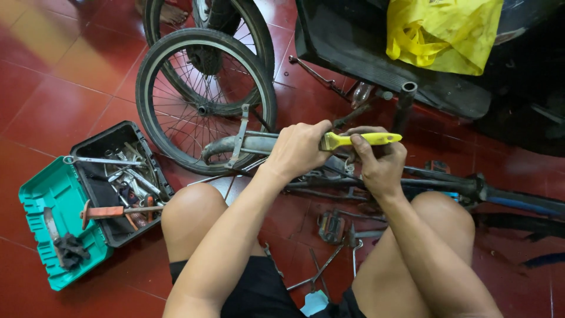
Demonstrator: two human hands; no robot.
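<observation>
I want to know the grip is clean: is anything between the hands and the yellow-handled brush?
Nothing visible. The right hand grips the yellow brush by its handle, and the left hand closes around its bristle end, pressed near the bicycle frame. Both hands touch it directly.

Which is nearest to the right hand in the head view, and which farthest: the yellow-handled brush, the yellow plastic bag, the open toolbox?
1. Yellow-handled brush: held in the right hand, just above its fingers.
2. Yellow plastic bag: up and to the right, on the dark vehicle.
3. Open toolbox: far left on the red tiled floor, beyond the left hand and knee.
</observation>
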